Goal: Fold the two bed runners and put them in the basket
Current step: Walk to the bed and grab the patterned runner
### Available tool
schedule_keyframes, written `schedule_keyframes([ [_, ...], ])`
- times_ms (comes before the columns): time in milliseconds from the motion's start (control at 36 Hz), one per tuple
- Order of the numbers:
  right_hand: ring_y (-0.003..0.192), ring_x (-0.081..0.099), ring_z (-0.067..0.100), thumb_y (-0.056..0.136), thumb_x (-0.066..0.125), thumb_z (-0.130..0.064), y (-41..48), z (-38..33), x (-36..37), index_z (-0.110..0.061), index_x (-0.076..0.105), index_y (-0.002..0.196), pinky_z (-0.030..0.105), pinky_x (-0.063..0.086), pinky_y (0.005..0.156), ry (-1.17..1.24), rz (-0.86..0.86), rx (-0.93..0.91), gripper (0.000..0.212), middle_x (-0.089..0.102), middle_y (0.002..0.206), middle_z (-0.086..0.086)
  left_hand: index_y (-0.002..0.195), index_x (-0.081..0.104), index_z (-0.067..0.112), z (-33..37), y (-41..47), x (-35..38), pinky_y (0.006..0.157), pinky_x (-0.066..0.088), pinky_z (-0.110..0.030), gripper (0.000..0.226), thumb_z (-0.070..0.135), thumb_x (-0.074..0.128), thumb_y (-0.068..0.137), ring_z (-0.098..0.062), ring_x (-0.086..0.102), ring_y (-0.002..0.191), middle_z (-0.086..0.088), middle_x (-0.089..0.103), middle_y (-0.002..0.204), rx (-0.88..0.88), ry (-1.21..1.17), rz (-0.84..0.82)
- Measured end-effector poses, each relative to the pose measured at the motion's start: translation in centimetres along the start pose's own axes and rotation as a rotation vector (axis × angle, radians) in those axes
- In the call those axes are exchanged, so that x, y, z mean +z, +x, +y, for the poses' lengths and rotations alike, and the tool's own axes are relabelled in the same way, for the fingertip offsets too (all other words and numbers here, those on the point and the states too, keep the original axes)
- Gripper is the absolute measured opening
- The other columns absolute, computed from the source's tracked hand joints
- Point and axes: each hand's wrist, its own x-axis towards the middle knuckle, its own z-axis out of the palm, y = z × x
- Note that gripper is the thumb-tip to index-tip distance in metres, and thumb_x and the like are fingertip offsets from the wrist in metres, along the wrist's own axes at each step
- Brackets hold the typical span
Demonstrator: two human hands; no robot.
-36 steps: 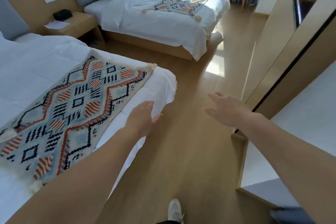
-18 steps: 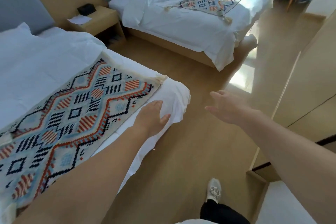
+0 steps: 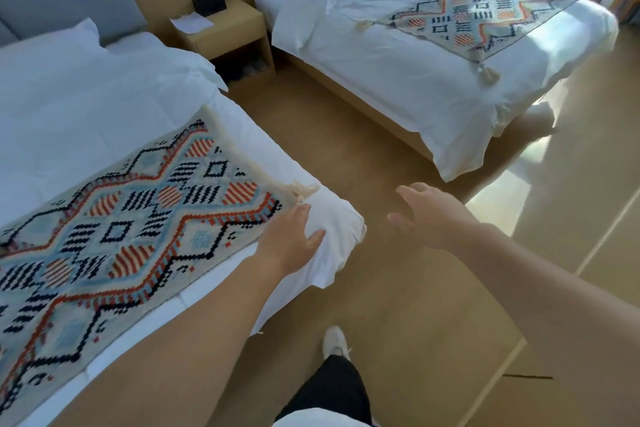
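At the near bed (image 3: 341,229), my left hand (image 3: 291,243) and right hand (image 3: 433,218) hover spread, empty, to grab the runner (image 3: 138,218) by its end.

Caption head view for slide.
Left hand at near bed corner beside its runner; right hand open above floor; second runner untouched.

Bright daylight from the upper right, seen through a wide-angle lens.
Sun bleaches the far bed runner (image 3: 485,15) and leaves glare patches on the floor (image 3: 498,198); a soft shadow lies under the edge of the far bed (image 3: 398,80). Straight lines bow toward the edges, and the picture is slightly soft throughout.
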Motion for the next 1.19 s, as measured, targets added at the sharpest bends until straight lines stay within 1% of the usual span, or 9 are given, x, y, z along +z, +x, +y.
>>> schedule_keyframes([
  [167,0.114,0.055,0.026,0.094,0.043,-0.052,9.8,3.8,-2.2,-0.018,0.039,0.138,0.038,0.047,0.093,-0.025,0.001,-0.046,0.055,0.047,0.138,0.006,0.136,0.042,0.01,1.0,10.0,-0.3,0.104,0.038,-0.039,0.053,0.043,0.048,0.095,-0.027,0.045,0.128,-0.008,0.049,0.139,-0.051,-0.054,0.04],
  [306,0.124,0.049,0.026,0.095,0.041,-0.052,18.9,5.9,-4.8,-0.021,0.032,0.144,0.039,0.043,0.098,-0.054,-0.032,-0.075,0.058,0.041,0.145,0.004,0.145,0.035,0.008,0.8,18.8,-0.8,0.112,0.03,-0.035,0.062,0.045,0.045,0.096,-0.023,0.039,0.136,-0.008,0.041,0.149,-0.115,-0.063,0.036],
  [500,0.123,0.049,0.025,0.095,0.04,-0.052,30.7,6.7,-8.3,-0.021,0.034,0.142,0.039,0.041,0.101,-0.091,-0.071,-0.186,0.057,0.043,0.143,0.003,0.146,0.033,0.008,0.1,27.8,-3.3,0.115,0.025,-0.036,0.061,0.043,0.045,0.097,-0.023,0.033,0.14,-0.008,0.037,0.152,-0.204,-0.063,0.081],
  [583,0.121,0.051,0.026,0.095,0.039,-0.052,35.1,6.2,-9.3,-0.019,0.037,0.14,0.037,0.043,0.097,-0.13,-0.073,-0.268,0.055,0.046,0.139,0.004,0.147,0.032,0.008,-0.3,30.3,-4.7,0.115,0.023,-0.035,0.061,0.041,0.044,0.097,-0.022,0.031,0.141,-0.007,0.035,0.154,-0.264,-0.085,0.113],
  [722,0.125,0.048,0.025,0.095,0.039,-0.053,42.7,4.6,-10.6,-0.02,0.034,0.143,0.038,0.041,0.104,-0.155,-0.094,-0.426,0.058,0.045,0.142,0.004,0.148,0.029,0.011,-1.3,33.6,-6.3,0.115,0.023,-0.035,0.061,0.044,0.041,0.098,-0.021,0.029,0.142,-0.005,0.032,0.156,-0.407,-0.097,0.163],
  [889,0.123,0.049,0.024,0.095,0.04,-0.052,51.6,3.7,-11.3,-0.019,0.038,0.14,0.038,0.042,0.102,-0.183,-0.114,-0.667,0.056,0.048,0.137,0.004,0.149,0.026,0.011,-1.5,37.8,-6.9,0.118,0.022,-0.037,0.062,0.043,0.041,0.099,-0.022,0.027,0.143,-0.006,0.029,0.157,-0.626,-0.134,0.207],
  [972,0.125,0.047,0.025,0.095,0.041,-0.051,56.0,3.8,-12.3,-0.017,0.039,0.139,0.039,0.04,0.104,-0.208,-0.136,-0.777,0.055,0.048,0.137,0.005,0.15,0.026,0.009,-0.6,40.2,-7.3,0.118,0.021,-0.037,0.062,0.042,0.041,0.099,-0.023,0.025,0.144,-0.008,0.028,0.157,-0.738,-0.132,0.235],
  [1083,0.129,0.043,0.024,0.095,0.041,-0.051,60.9,4.3,-14.0,-0.018,0.034,0.143,0.039,0.037,0.107,-0.233,-0.179,-0.874,0.059,0.043,0.143,0.005,0.149,0.026,0.012,1.3,42.9,-7.6,0.117,0.026,-0.04,0.062,0.045,0.041,0.099,-0.023,0.028,0.143,-0.005,0.029,0.156,-0.883,-0.162,0.263],
  [1194,0.127,0.045,0.026,0.094,0.041,-0.051,64.9,3.5,-15.4,-0.017,0.037,0.14,0.04,0.038,0.105,-0.301,-0.209,-0.98,0.057,0.045,0.14,0.006,0.149,0.026,0.014,2.5,44.6,-8.0,0.115,0.028,-0.04,0.063,0.047,0.041,0.098,-0.022,0.029,0.142,-0.004,0.031,0.156,-0.985,-0.174,0.298],
])
